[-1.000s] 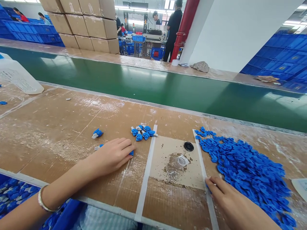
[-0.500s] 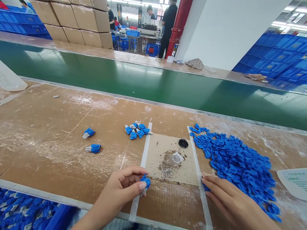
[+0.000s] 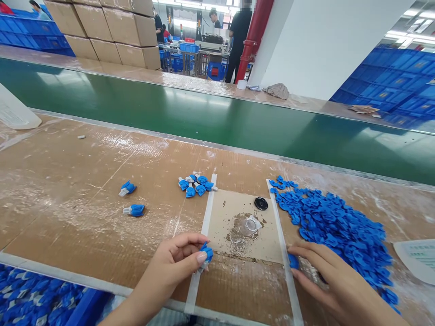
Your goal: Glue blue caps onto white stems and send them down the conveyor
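Between thumb and fingers, my left hand [image 3: 176,267] holds a blue piece with a whitish part [image 3: 207,255], over the white tape strip. My right hand [image 3: 322,271] is at the near left edge of a large pile of blue pieces [image 3: 340,222], its thumb and fingers around a small blue piece [image 3: 293,261] on the table. Between the hands, a small clear dish [image 3: 249,225] stands on a wet beige board [image 3: 220,217], with a black round lid [image 3: 261,203] behind it. Several blue-and-white assembled pieces [image 3: 195,184] lie left of the board.
Two more blue-and-white pieces [image 3: 137,210] lie farther left. A blue bin of such pieces [image 3: 34,299] is at the lower left. A green conveyor [image 3: 204,117] crosses behind the table. White containers stand at both sides; people and stacked boxes [image 3: 125,27] are beyond.
My right hand's thumb and fingers have parted slightly, showing more of the small blue piece. My left hand still holds its piece, nearly unmoved.
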Available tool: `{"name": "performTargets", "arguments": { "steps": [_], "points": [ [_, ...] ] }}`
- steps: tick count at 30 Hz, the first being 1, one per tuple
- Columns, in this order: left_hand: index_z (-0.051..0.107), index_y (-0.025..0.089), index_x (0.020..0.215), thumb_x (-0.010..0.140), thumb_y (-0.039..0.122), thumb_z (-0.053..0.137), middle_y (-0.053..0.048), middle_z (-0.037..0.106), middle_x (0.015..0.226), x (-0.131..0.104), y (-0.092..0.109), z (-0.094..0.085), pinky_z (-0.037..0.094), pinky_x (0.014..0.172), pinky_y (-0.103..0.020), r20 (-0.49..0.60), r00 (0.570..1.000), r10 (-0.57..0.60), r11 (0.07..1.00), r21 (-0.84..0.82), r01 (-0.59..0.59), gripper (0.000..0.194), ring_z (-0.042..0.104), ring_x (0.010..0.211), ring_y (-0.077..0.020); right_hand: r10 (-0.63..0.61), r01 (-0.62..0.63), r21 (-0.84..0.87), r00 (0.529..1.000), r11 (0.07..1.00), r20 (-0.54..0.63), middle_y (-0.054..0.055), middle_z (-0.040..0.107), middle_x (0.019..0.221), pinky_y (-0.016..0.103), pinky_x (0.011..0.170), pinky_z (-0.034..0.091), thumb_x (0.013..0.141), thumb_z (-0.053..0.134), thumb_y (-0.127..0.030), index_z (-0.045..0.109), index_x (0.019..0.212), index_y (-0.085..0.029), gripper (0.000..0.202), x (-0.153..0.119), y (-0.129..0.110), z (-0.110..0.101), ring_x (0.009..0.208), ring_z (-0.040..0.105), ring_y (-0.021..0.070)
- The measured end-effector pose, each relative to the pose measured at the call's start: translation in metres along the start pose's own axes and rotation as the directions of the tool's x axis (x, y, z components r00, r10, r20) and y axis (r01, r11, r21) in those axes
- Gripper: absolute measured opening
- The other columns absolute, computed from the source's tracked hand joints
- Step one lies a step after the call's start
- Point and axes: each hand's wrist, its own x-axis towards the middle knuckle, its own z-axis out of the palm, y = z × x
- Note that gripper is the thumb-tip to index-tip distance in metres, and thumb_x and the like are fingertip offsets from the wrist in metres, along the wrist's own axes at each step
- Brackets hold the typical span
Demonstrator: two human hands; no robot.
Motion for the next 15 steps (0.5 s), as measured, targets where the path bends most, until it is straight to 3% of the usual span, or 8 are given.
{"name": "performTargets", "arguments": {
  "steps": [6, 10, 15],
  "points": [
    [0.070, 0.016, 0.098, 0.072, 0.043, 0.082, -0.001, 0.069, 0.067, 0.001, -0.002, 0.001, 0.050, 0.064, -0.023, 0.003, 1.000, 0.003, 1.000, -0.011, -0.003, 0.040, 0.065, 0.066, -0.0131, 0.017, -0.014, 0.166, 1.000, 0.986, -0.018, 0.007, 0.063, 0.116, 0.035, 0.094, 0.049, 0.096, 0.052, -0.028, 0.056, 0.114, -0.022, 0.019, 0.052, -0.024, -0.006, 0.112, 0.057, 0.0210],
    [0.068, 0.015, 0.097, 0.071, 0.042, 0.082, -0.002, 0.070, 0.068, 0.002, -0.003, 0.002, 0.052, 0.065, -0.024, 0.009, 1.000, 0.021, 0.999, -0.045, -0.021, 0.040, 0.068, 0.068, -0.0152, -0.049, 0.052, 0.168, 0.999, 0.984, -0.018, 0.009, 0.063, 0.116, 0.041, 0.093, 0.048, 0.094, 0.053, -0.023, 0.057, 0.110, -0.019, 0.017, 0.078, -0.027, 0.003, 0.111, 0.054, 0.0250],
    [0.066, 0.014, 0.099, 0.074, 0.040, 0.081, -0.005, 0.073, 0.077, 0.002, -0.006, 0.003, 0.052, 0.066, -0.022, 0.020, 0.998, 0.055, 0.995, -0.083, -0.053, 0.039, 0.066, 0.070, -0.0125, -0.081, 0.079, 0.152, 0.997, 0.985, 0.005, 0.010, 0.065, 0.114, 0.047, 0.088, 0.051, 0.092, 0.053, -0.021, 0.058, 0.105, -0.019, 0.014, 0.086, -0.023, 0.012, 0.108, 0.055, 0.0289]
  ]
}}
